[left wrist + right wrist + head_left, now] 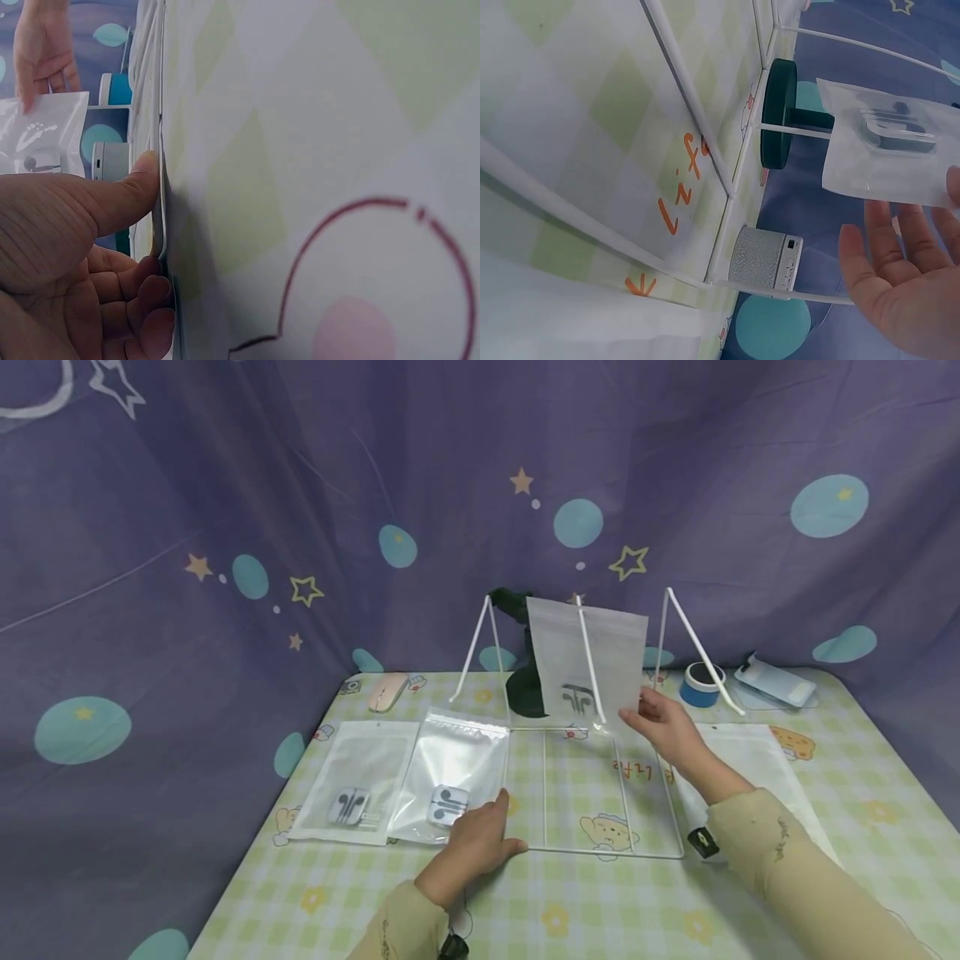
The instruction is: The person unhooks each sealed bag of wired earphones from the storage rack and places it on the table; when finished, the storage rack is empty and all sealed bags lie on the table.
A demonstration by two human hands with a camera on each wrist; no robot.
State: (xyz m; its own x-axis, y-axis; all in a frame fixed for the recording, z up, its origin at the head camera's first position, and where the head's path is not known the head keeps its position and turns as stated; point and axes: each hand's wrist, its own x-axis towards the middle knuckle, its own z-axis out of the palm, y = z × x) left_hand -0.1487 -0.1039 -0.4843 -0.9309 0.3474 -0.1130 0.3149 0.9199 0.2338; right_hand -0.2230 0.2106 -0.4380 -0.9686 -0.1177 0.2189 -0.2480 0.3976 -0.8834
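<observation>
Upright — pouch (588,660) at right hand (667,727)

Two pouches (405,781) lie left of the rack (592,777); a stand (525,685) stands behind the rack; tape (702,685) sits behind its right end.

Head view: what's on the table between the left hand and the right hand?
Only the white wire rack's flat base over the checked tablecloth; nothing else lies there. The head view shows it.

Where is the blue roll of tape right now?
In the head view the blue roll of tape sits at the table's far right, just beyond the right hand, beside the white wire rack.
</observation>
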